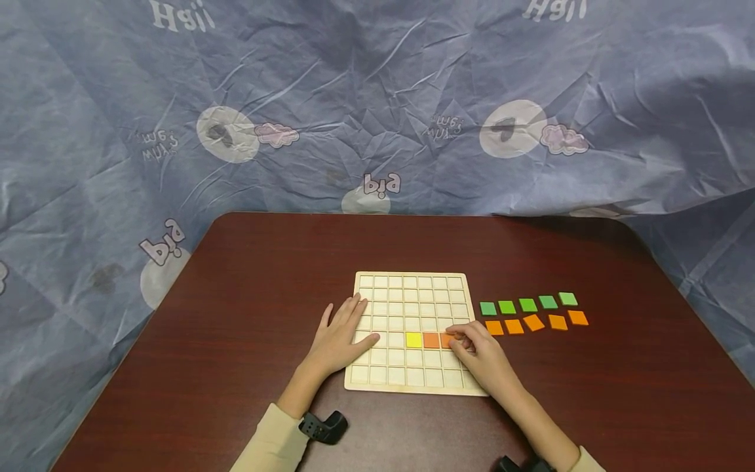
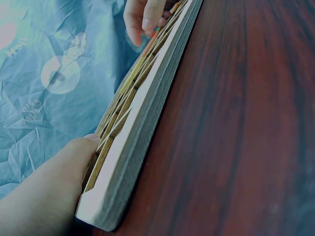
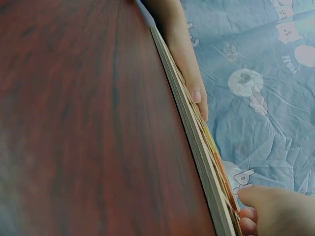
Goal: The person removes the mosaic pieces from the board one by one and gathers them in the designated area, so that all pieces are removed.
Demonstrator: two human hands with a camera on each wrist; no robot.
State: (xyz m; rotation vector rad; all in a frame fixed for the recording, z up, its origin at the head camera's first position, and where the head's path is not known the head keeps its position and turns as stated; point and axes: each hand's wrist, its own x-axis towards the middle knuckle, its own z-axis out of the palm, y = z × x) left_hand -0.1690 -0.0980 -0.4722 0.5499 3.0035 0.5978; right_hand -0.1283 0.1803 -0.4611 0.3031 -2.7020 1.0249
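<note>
A pale wooden grid board (image 1: 415, 390) lies on the table. My left hand (image 1: 337, 341) rests spread over its left side, with the thumb (image 2: 78, 147) on the edge cells in the left wrist view. In one row sit a yellow tile (image 1: 414, 339) and a reddish-orange tile (image 1: 431, 340), side by side. Just right of them my right hand (image 1: 486, 360) pinches an orange tile (image 1: 446, 340) at its cell, thumb and forefinger bent about it. The fingers partly cover that tile, and its exact seating is hidden.
Right of the board lie two rows of loose tiles: several green tiles (image 1: 527, 305) behind, several orange tiles (image 1: 533, 322) in front. The dark reddish table (image 1: 283, 262) meets a blue printed cloth (image 1: 354, 98) at the back.
</note>
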